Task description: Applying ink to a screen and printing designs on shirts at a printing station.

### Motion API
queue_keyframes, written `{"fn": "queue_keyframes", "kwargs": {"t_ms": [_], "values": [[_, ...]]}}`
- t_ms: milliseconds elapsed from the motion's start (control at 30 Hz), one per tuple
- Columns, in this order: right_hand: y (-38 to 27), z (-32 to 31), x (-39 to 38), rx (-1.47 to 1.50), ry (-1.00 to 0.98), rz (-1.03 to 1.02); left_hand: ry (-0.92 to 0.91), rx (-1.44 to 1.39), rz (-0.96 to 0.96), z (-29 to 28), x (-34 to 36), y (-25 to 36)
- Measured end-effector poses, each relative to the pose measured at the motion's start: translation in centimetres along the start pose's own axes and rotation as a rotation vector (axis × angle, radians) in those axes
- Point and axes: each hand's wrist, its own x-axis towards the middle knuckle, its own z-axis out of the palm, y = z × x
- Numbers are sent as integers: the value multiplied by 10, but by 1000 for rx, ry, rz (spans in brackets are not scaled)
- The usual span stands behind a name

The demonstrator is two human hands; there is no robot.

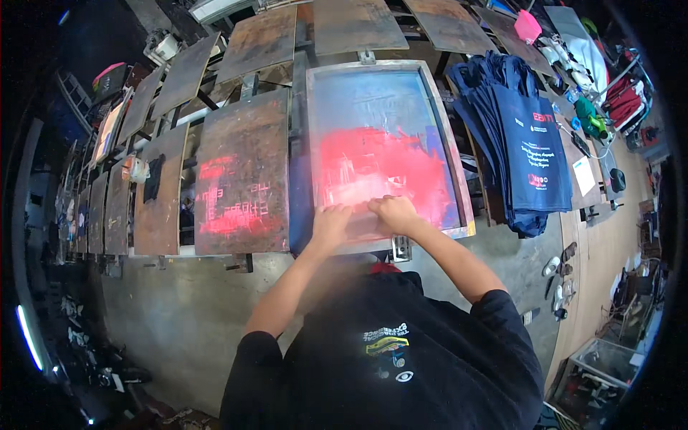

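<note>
A framed printing screen (444,125) lies in front of me, its mesh smeared with bright pink ink (423,168). Both my hands are closed at the near end of the mesh, side by side. My left hand (332,221) and my right hand (394,213) grip a squeegee (363,223), a brownish bar that shows only in part between them. Fingers curl over its top from the far side. The squeegee's blade edge is hidden. Paler pink streaks run through the ink just beyond my hands.
Left of the screen lies a brown board (244,172) with pink ink marks. More boards (358,27) stand in rows beyond and to the left. A stack of navy printed bags (527,143) is at the right. Shoes (562,279) lie on the floor at right.
</note>
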Motion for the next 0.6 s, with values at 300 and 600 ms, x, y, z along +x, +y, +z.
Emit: {"fn": "queue_keyframes", "kwargs": {"t_ms": [300, 600], "values": [[16, -15, 51, -79, 154, 44, -52, 196, 7, -31, 54, -27], [12, -2, -7, 233, 406, 534, 184, 364, 318, -62, 95, 7]]}}
